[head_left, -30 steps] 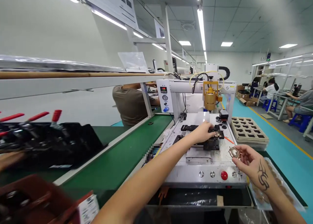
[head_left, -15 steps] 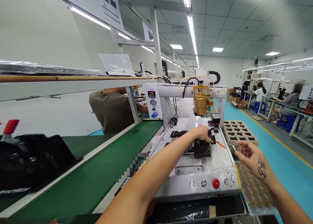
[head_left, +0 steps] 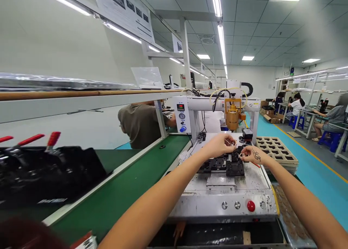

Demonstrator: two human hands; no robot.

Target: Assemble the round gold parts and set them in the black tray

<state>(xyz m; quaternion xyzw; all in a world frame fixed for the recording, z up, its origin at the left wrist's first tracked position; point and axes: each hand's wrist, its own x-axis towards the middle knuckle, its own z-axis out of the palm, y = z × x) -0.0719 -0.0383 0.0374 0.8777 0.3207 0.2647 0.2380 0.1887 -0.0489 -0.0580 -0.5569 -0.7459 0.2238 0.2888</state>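
While over one black fixture (head_left: 227, 164), two hands, left (head_left: 219, 144), right (head_left: 251, 155).

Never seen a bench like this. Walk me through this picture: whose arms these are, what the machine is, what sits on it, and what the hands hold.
The view comes from a camera worn on the worker's head, so both arms reaching forward are the wearer's own. The left hand pinches a small ring-shaped part over the machine bed. The right hand holds a small copper-coloured part at the black fixture, which rests on the white benchtop machine. Above hangs a gold-coloured tool head. At the front sit a red button and silver buttons. Right of the machine lies a tan compartment tray; left runs a green conveyor belt. Other people work in the background.
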